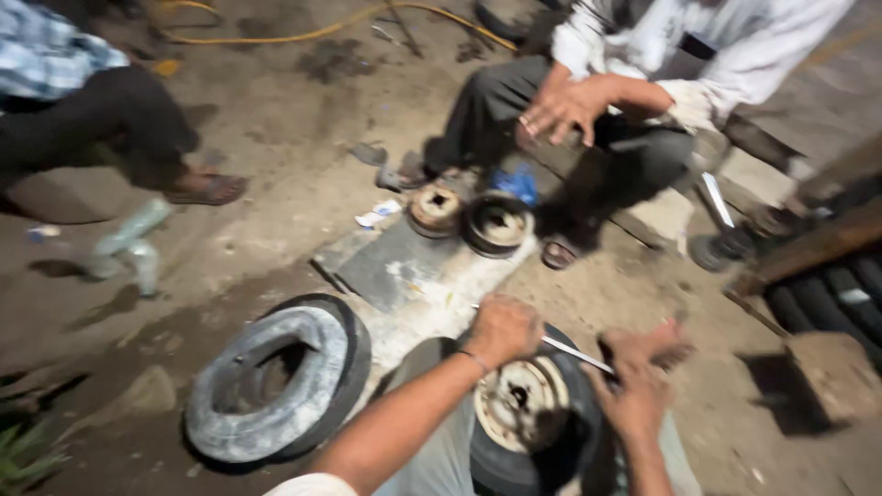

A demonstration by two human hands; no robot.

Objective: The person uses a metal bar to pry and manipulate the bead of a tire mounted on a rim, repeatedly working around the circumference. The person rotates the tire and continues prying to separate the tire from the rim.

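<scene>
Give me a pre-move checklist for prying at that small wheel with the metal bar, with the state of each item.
1. Left hand gripping the metal bar: ok, fist closed round it.
2. Right hand on the bar's other end: cannot tell, blurred.
3. Small wheel steadied against the legs: ok.
4. Bar tip seated under the tyre edge: cannot tell.
5. Loose tyre out of the way: ok, lying apart to the left.
6. Seated person's hands away from the bar: ok.

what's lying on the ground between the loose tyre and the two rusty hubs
A flat grey slab on the dirt, seen in the head view, between the loose tyre and the hubs.
</scene>
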